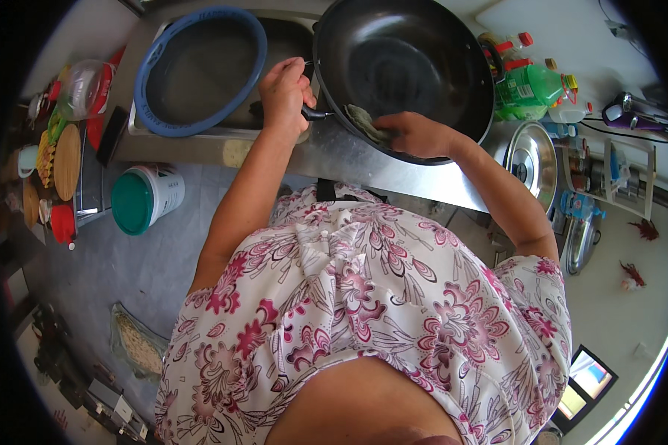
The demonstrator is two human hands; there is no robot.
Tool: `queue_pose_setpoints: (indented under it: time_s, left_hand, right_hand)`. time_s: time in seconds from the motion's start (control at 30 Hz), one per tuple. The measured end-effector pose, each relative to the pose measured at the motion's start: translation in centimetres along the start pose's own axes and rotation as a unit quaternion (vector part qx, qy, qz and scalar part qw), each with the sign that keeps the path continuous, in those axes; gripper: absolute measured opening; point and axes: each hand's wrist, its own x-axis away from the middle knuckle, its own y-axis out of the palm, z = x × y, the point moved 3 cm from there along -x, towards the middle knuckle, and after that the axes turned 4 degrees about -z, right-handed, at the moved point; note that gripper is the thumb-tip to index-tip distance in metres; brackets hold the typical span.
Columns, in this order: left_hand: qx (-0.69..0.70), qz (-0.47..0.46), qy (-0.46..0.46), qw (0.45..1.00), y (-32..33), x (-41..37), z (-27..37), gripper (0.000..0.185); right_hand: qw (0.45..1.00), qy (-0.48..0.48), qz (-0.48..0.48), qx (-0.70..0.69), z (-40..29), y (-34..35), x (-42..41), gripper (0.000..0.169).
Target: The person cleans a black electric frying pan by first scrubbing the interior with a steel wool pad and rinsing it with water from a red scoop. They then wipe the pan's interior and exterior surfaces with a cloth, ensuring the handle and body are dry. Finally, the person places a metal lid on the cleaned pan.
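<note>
A large dark wok (pixel 406 83) rests tilted at the counter's edge, its inside facing me. My left hand (pixel 285 94) is closed around the wok's black handle (pixel 315 114), left of the pan. In my right hand (pixel 420 135) is a greyish-green cleaning cloth (pixel 362 122), pressed against the near inner rim of the wok. The fingertips of that hand are partly hidden by the cloth. To the left of my left hand, a round basin with a blue rim (pixel 143 83) sits over the metal sink (pixel 132 125).
The steel counter (pixel 339 153) runs before me. Right of the wok stand a green plastic bottle (pixel 526 86), other bottles and a steel lid (pixel 534 161). A white bucket with a teal lid (pixel 131 203) is at left, below a round wooden board (pixel 67 161). A bag (pixel 136 342) lies on the floor.
</note>
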Motion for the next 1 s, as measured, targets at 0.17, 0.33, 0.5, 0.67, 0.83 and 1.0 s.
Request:
queue_pose_setpoints:
  time_s: [0.17, 0.33, 0.5, 0.67, 0.83, 1.0]
  left_hand:
    - [-0.013, 0.003, -0.009, 1.0, -0.2, 0.2, 0.1, 0.009]
    - [-0.011, 0.003, -0.004, 1.0, -0.3, 0.0, 0.1, 0.012]
    - [-0.004, -0.009, -0.006, 1.0, -0.4, -0.4, -0.2, 0.016]
    - [-0.021, -0.006, -0.008, 1.0, 0.0, 0.0, 0.1, 0.012]
    - [-0.017, 0.001, -0.01, 1.0, -0.4, -0.2, 0.2, 0.019]
    - [-0.049, 0.017, -0.007, 0.999, -0.1, -0.2, 0.1, 0.02]
  right_hand:
    - [0.981, -0.01, 0.039, -0.19, -2.8, -1.0, -2.2, 0.045]
    - [0.709, -0.133, -0.012, -0.693, -0.9, -2.9, -6.8, 0.044]
    - [0.57, -0.23, -0.081, -0.785, 2.3, -5.6, -9.1, 0.045]
    - [0.852, 0.024, 0.497, -0.163, 11.8, -9.5, -8.7, 0.048]
    - [0.929, 0.012, 0.359, 0.094, 5.5, -7.4, -10.3, 0.069]
    - [0.944, -0.077, 0.26, 0.19, 3.1, -2.9, -11.7, 0.062]
